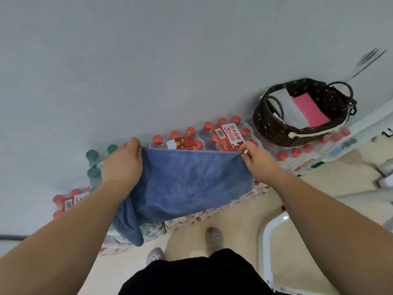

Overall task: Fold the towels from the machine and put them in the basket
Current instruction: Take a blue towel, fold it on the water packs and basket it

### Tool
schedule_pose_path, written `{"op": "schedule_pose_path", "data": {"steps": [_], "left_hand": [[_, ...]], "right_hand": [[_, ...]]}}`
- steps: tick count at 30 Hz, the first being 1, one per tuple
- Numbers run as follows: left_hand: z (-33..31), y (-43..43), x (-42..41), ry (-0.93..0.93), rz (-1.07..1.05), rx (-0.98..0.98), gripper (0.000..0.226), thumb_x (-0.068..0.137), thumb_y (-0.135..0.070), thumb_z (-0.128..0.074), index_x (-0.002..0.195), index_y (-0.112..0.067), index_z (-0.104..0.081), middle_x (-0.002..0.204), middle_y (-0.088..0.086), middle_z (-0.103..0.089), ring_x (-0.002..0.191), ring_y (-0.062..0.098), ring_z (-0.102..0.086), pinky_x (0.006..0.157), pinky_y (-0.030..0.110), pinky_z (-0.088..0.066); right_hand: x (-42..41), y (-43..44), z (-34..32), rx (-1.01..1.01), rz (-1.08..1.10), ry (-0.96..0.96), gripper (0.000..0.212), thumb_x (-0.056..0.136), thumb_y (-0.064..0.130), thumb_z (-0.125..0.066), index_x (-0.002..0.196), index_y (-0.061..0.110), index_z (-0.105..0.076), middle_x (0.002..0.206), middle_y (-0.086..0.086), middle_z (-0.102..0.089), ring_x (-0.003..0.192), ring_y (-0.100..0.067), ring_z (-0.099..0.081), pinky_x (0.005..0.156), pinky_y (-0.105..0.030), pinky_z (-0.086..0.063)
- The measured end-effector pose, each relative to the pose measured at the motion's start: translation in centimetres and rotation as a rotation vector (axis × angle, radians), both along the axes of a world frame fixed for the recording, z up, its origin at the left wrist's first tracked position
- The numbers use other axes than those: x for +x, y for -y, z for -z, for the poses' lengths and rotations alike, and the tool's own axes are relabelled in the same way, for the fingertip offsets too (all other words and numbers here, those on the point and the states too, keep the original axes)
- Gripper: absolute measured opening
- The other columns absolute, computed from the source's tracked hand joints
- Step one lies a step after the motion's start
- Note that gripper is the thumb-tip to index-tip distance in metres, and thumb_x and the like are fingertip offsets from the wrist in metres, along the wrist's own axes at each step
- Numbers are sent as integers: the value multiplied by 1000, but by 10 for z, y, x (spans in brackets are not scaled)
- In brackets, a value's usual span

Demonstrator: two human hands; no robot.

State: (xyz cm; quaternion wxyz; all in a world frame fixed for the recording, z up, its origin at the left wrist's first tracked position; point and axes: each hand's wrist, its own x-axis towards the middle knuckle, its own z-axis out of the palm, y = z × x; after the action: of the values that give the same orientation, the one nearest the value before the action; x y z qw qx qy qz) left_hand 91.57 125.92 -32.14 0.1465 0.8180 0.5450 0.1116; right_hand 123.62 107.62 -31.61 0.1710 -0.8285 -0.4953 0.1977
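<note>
A blue towel (187, 184) hangs in the air in front of me, stretched by its top edge. My left hand (123, 162) grips its upper left corner and my right hand (256, 160) pinches its upper right corner. The lower left part of the towel droops down past my left forearm. To the upper right, a dark woven basket (274, 130) stands on packs of bottles and holds a folded grey towel (291, 109) and a folded pink towel (310, 109) side by side.
Shrink-wrapped packs of red-capped water bottles (223, 135) line the base of the pale wall, with green-capped bottles (93, 165) at the left. A white frame (268, 235) stands on the beige floor at my right. My feet in spotted slippers (214, 237) show below.
</note>
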Motion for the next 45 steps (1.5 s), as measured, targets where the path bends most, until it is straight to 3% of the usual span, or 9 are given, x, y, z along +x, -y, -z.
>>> {"op": "schedule_pose_path", "data": {"steps": [5,10,14,18,21,28,35,40,45], "left_hand": [[-8,-6,17,-105,-70,54,16,103,-21,-34,101,-13,-47,96,15,-60,81,39,-59,66,45,-46],[-4,10,17,-437,-11,60,25,94,-7,-41,116,-17,-45,103,10,-61,80,35,-63,59,40,-44],[9,23,4,-361,-163,6,5,99,-15,-38,99,-18,-43,99,11,-61,74,34,-57,62,40,-42],[14,27,-10,-278,-189,-43,14,102,-26,-35,96,-20,-46,99,7,-62,77,32,-58,65,39,-44],[16,19,-18,-298,-159,-41,19,104,-29,-32,102,-19,-48,102,7,-63,80,33,-58,66,39,-43],[21,-35,-41,-332,-72,-23,19,104,-26,-38,116,-19,-51,111,12,-62,87,39,-63,71,44,-49],[30,-79,-37,-387,-36,56,10,100,-23,-47,103,-15,-53,95,13,-61,76,37,-62,62,42,-48],[40,-66,-26,-325,-209,105,12,94,-13,-54,103,-10,-61,99,18,-59,88,41,-55,72,48,-42],[37,-21,16,-88,-362,180,33,87,-20,-52,117,-12,-62,123,17,-59,109,43,-48,89,56,-38]], "right_hand": [[42,-47,-8,-8,-163,110,9,97,23,-56,104,17,-59,92,-10,-69,89,-33,-62,70,-34,-40],[57,-86,-2,-91,-359,297,13,95,38,-57,95,25,-60,97,-2,-69,90,-29,-63,69,-34,-43],[49,-103,10,-98,-446,341,17,95,38,-54,87,24,-55,92,0,-63,89,-27,-62,67,-35,-44],[31,-116,16,-46,-479,363,16,98,37,-53,98,22,-56,87,-1,-63,81,-27,-60,62,-32,-35],[27,-129,21,-66,-452,320,13,97,38,-53,99,25,-53,82,2,-58,73,-25,-56,61,-34,-39],[28,-170,11,-29,-443,368,20,94,41,-58,93,22,-60,94,-3,-67,89,-31,-63,68,-35,-43],[30,-191,20,-16,-473,355,25,90,39,-65,98,16,-61,100,-9,-66,97,-33,-61,78,-39,-49],[40,-145,41,112,-185,401,38,87,44,-63,115,18,-63,113,-10,-62,105,-34,-56,89,-46,-47],[63,-111,52,177,182,150,22,93,16,-54,110,9,-66,106,-20,-65,100,-42,-59,86,-45,-49]]}}
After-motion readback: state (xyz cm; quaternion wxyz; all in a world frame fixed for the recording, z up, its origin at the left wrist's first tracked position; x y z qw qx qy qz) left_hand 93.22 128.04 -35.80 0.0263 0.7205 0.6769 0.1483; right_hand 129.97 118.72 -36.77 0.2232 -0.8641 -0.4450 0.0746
